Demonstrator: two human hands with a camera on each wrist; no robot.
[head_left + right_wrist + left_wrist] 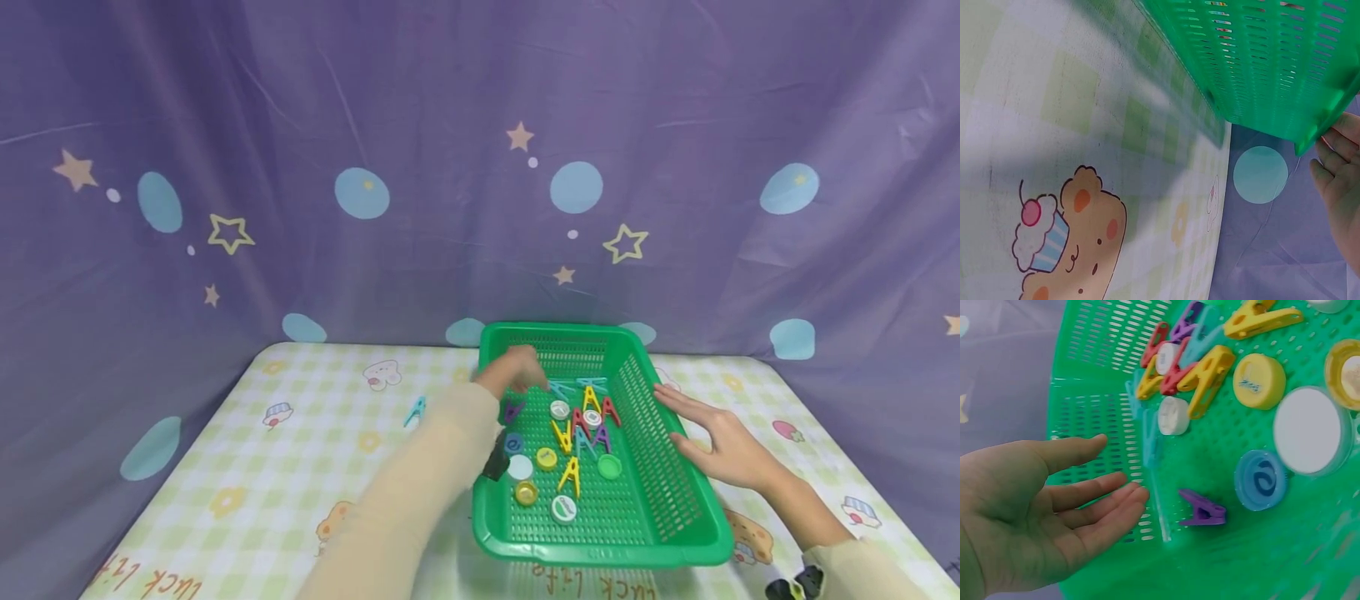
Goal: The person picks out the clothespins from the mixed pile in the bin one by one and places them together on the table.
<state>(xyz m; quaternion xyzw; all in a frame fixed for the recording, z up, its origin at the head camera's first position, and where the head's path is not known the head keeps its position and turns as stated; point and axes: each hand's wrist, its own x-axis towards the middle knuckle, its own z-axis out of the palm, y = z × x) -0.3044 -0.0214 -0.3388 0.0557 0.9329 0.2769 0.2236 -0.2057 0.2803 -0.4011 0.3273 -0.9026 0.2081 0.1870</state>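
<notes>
A green plastic basket (600, 552) holds several coloured clothespins and bottle caps. My left hand (519, 369) reaches over its left rim toward the back left. In the left wrist view that hand (1054, 512) has its fingers loosely extended, with nothing in its grasp. Nearest to it lie a purple clothespin (1202, 509) and a turquoise clothespin (1150, 439). A blue cap (1260, 479), a large white cap (1311, 430) and a yellow cap (1259, 380) are farther right. With straight fingers, my right hand (723, 442) rests at the basket's right rim, seen also in the right wrist view.
Outside the basket, a turquoise clothespin (416, 409) lies on the checked tablecloth (300, 467) to the left. A purple curtain (450, 108) with stars hangs right behind the table. The basket's perforated walls stand around the small pieces.
</notes>
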